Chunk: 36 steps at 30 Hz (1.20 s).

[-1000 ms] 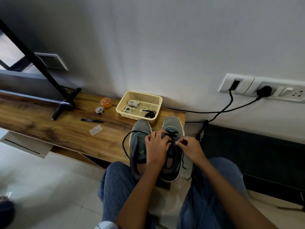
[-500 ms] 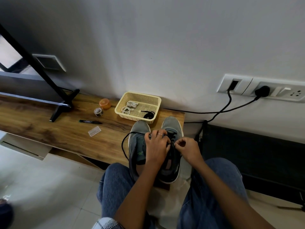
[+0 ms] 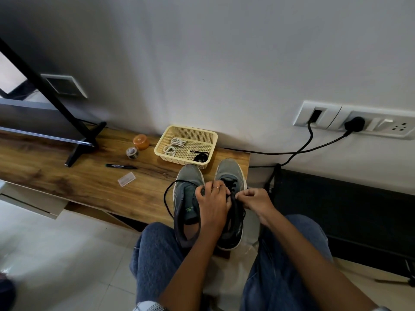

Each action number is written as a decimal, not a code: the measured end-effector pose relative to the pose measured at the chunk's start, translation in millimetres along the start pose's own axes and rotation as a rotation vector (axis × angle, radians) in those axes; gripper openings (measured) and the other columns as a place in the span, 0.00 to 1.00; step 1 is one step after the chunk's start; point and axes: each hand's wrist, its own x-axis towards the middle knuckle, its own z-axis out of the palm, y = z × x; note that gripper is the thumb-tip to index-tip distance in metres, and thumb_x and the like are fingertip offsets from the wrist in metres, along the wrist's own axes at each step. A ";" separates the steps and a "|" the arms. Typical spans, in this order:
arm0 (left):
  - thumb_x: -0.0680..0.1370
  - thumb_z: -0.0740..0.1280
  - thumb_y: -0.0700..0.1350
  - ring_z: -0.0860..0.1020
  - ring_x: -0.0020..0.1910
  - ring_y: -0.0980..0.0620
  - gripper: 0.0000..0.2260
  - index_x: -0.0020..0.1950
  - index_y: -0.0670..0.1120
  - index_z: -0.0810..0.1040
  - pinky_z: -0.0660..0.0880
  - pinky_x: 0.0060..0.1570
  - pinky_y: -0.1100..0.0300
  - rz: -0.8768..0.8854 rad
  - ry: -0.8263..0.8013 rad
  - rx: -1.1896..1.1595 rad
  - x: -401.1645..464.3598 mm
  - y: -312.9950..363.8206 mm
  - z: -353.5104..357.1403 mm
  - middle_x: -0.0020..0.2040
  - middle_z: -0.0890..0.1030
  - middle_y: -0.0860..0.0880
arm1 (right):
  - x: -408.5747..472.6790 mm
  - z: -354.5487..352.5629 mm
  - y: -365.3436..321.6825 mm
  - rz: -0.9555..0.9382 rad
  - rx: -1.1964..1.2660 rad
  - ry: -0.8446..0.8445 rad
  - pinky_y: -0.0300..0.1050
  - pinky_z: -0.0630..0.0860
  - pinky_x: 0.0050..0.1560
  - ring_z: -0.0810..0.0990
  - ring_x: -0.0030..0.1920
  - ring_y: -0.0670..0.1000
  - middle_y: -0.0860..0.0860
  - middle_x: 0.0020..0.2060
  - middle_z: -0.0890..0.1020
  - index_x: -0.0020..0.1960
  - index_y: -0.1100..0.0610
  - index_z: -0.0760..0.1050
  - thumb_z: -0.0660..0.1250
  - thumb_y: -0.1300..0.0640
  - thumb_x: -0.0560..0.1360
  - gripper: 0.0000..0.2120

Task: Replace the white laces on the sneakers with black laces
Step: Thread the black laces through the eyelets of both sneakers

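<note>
Two grey sneakers stand side by side at the near right end of a wooden shelf (image 3: 67, 182). The left sneaker (image 3: 187, 182) has a loose black lace (image 3: 167, 194) looping off its left side. The right sneaker (image 3: 229, 173) carries black lacing up its front. My left hand (image 3: 213, 205) lies over the gap between the shoes, its fingers curled on the right sneaker's lacing. My right hand (image 3: 254, 198) pinches a black lace end at that shoe's right side. A yellow basket (image 3: 212, 140) behind the shoes holds white laces (image 3: 174, 145) and a black bundle (image 3: 199, 157).
On the shelf lie a black marker (image 3: 121, 166), a small clear plastic case (image 3: 126, 179), a tape roll (image 3: 132, 152) and an orange lid (image 3: 140, 142). A black stand foot (image 3: 83, 147) rests at left. Black cables (image 3: 298, 151) run from wall sockets (image 3: 354, 124). My knees in jeans sit below.
My right hand has drawn slightly right and up with the lace end. My left hand stays on the right sneaker. The view has shifted a little.
</note>
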 end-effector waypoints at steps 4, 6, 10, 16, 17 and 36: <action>0.65 0.77 0.51 0.74 0.49 0.49 0.14 0.46 0.49 0.79 0.62 0.55 0.51 -0.031 -0.042 0.008 -2.0 4.4 0.9 0.47 0.79 0.50 | -4.7 2.0 1.6 -0.259 -0.235 0.043 0.30 0.71 0.33 0.76 0.33 0.45 0.50 0.33 0.80 0.39 0.60 0.79 0.69 0.66 0.72 0.04; 0.65 0.77 0.50 0.76 0.47 0.49 0.13 0.45 0.50 0.79 0.62 0.54 0.51 -0.045 -0.072 -0.022 -2.2 5.3 0.1 0.46 0.78 0.51 | -6.4 4.6 2.5 -0.352 -0.361 0.083 0.35 0.71 0.36 0.75 0.35 0.46 0.50 0.34 0.79 0.40 0.60 0.78 0.69 0.65 0.72 0.03; 0.67 0.77 0.49 0.77 0.45 0.50 0.12 0.45 0.52 0.78 0.61 0.52 0.52 -0.062 -0.130 -0.076 0.4 1.8 -2.5 0.45 0.77 0.52 | -7.0 9.6 6.2 -0.473 -0.542 0.110 0.35 0.66 0.36 0.72 0.38 0.47 0.49 0.38 0.74 0.42 0.59 0.75 0.68 0.63 0.72 0.02; 0.73 0.72 0.52 0.77 0.51 0.49 0.12 0.53 0.52 0.76 0.59 0.56 0.51 -0.157 -0.166 -0.169 0.5 -10.1 -15.0 0.48 0.79 0.52 | -11.8 10.2 10.4 -0.466 -0.495 0.119 0.40 0.69 0.39 0.74 0.40 0.49 0.50 0.39 0.76 0.45 0.59 0.74 0.66 0.64 0.74 0.02; 0.75 0.69 0.54 0.76 0.54 0.49 0.12 0.56 0.52 0.76 0.57 0.57 0.51 -0.165 -0.200 -0.159 -0.5 -13.3 -18.3 0.50 0.79 0.52 | -12.5 10.5 9.5 -0.449 -0.480 0.120 0.40 0.70 0.40 0.75 0.41 0.48 0.50 0.39 0.77 0.46 0.59 0.74 0.66 0.64 0.75 0.01; 0.80 0.62 0.53 0.70 0.60 0.48 0.10 0.52 0.52 0.81 0.58 0.64 0.47 -0.370 -0.205 -0.163 11.6 -66.5 -52.6 0.51 0.81 0.51 | -34.8 6.8 1.5 -0.328 -0.642 0.085 0.32 0.59 0.32 0.74 0.42 0.48 0.50 0.42 0.78 0.50 0.53 0.73 0.69 0.49 0.74 0.10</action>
